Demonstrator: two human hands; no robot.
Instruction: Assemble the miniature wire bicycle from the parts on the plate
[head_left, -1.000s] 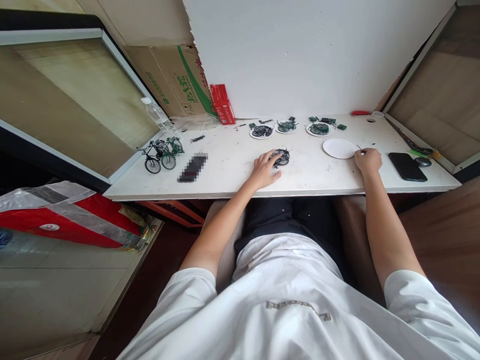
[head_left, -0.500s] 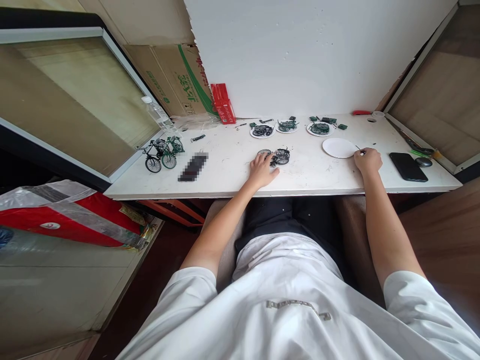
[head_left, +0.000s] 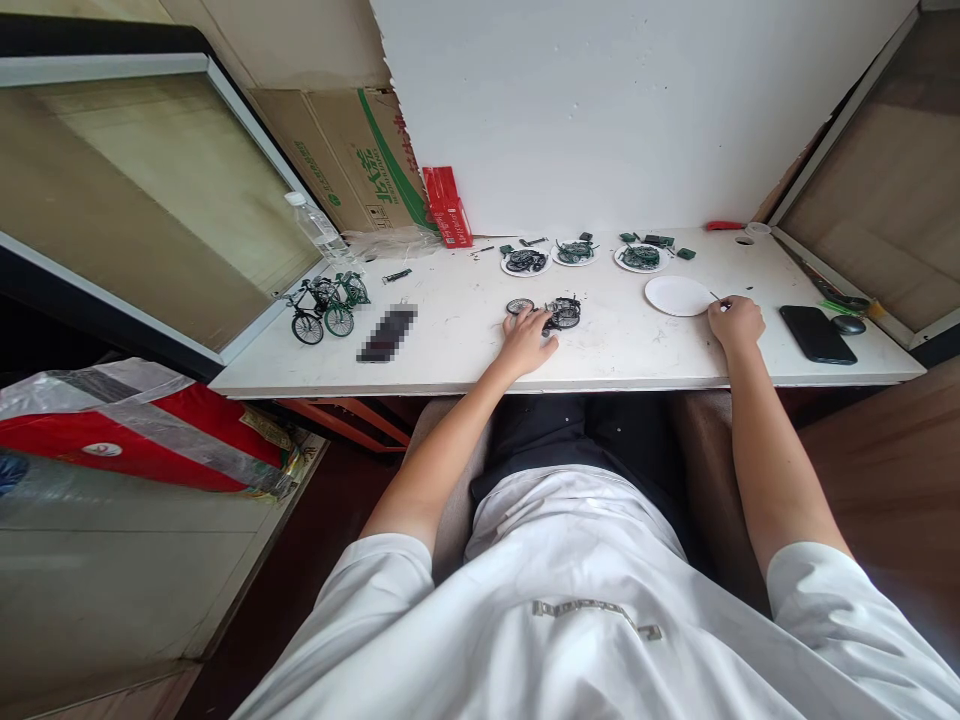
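Observation:
My left hand (head_left: 527, 340) lies on the white table (head_left: 465, 350), fingers spread, touching a small pile of black wheel parts (head_left: 562, 313). One wheel (head_left: 519, 306) lies apart just beyond my fingertips. My right hand (head_left: 736, 321) rests near the table's right side, closed around a thin dark tool (head_left: 718, 297) whose tip points toward an empty white plate (head_left: 676, 295).
Three small plates of dark green parts (head_left: 574, 254) stand at the back. Two model bicycles (head_left: 324, 308) stand at the left by a water bottle (head_left: 319, 232). A black phone (head_left: 816, 333) and a mouse (head_left: 847, 323) lie at the right. A red box (head_left: 447, 208) leans on the wall.
My left hand has drawn back toward me and to the left, off the pile of wheel parts, leaving one wheel separated at the pile's left. My right hand has stayed in place.

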